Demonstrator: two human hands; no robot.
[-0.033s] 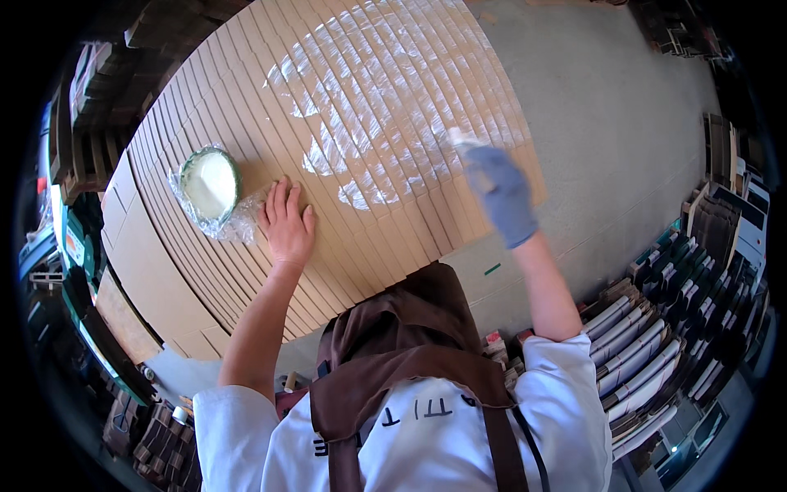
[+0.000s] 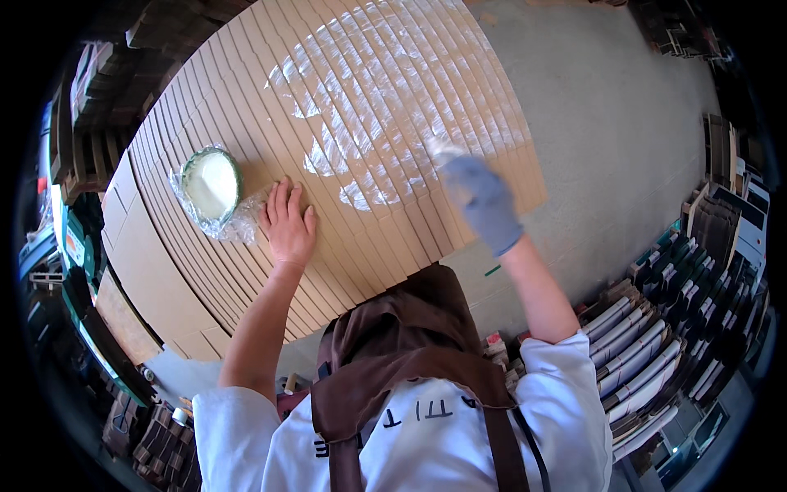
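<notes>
A wide fan of overlapping flat cardboard sheets lies in front of me, its upper middle smeared with a shiny white paste. My left hand is bare and rests flat on the cardboard, fingers apart. It lies just right of a green-rimmed bowl of white paste that sits in clear plastic wrap. My right hand wears a blue-grey glove. It is closed on a small whitish applicator that touches the cardboard at the lower right edge of the smear; I cannot tell its exact kind.
Grey concrete floor lies right of the cardboard. Stacks of folded flat boxes stand along the right side, and more stacked cardboard and dark clutter along the left. I wear a brown apron over a white shirt.
My gloved right hand has shifted slightly to the left over the smear. The left hand and the bowl have not moved.
</notes>
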